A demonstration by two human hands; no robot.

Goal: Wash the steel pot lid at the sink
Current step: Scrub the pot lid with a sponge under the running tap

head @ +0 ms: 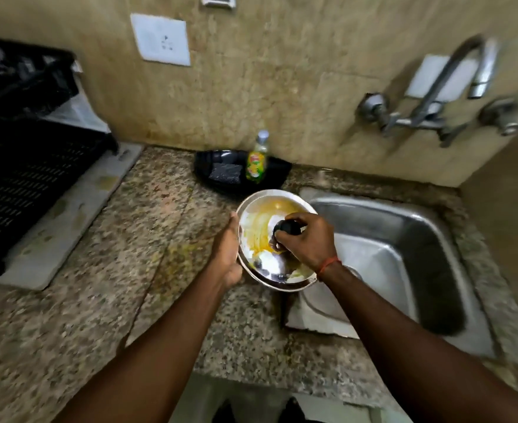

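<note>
The steel pot lid (259, 222) is smeared with yellow residue and held tilted above the counter, at the sink's left edge. My right hand (308, 239) grips the lid's black knob (288, 228) from above. My left hand (228, 251) is cupped against the lid's left rim. A second steel rim (282, 286) shows just under the lid's lower edge. The steel sink (404, 254) lies to the right, with the wall tap (453, 87) above it. No water is running.
A black tray (218, 161) by the wall holds a dish soap bottle (257, 161) and a dark scrub pad (225, 173). A black crate (22, 166) stands on a board at the left. The speckled granite counter (114, 270) spreads in front.
</note>
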